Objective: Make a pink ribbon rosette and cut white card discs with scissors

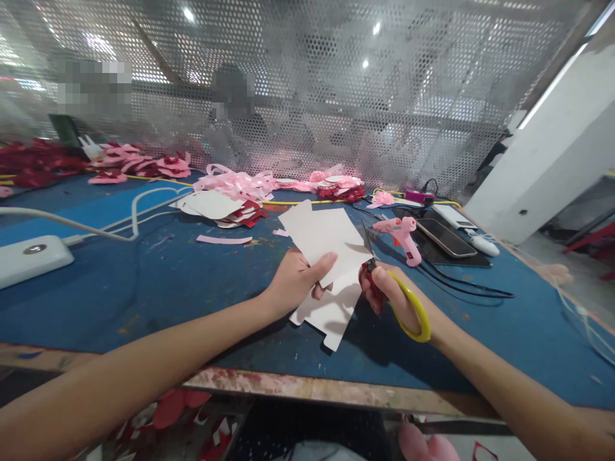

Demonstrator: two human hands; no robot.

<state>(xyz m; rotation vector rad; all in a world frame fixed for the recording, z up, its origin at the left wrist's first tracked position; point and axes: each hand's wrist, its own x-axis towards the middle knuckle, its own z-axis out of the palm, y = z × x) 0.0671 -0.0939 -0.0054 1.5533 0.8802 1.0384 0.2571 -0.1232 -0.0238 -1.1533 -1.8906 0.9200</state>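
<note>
My left hand (300,280) pinches a white paper sheet (331,234) near its lower left, thumb on top. Beneath it lies another white piece (331,314) with notched edges, on the blue table. My right hand (391,291) is wrapped round scissors with a yellow handle loop (417,314). Their blades stand open at the sheet's right edge, pointing up and away from me. Right of the sheet a pink glue gun (403,237) lies on the table.
White cut-outs (211,206) are stacked behind on the left, near pink ribbon loops (235,182). A phone (446,237) lies at the right. A white power strip (33,259) and cables are at the left. A perforated metal screen (307,89) stands behind.
</note>
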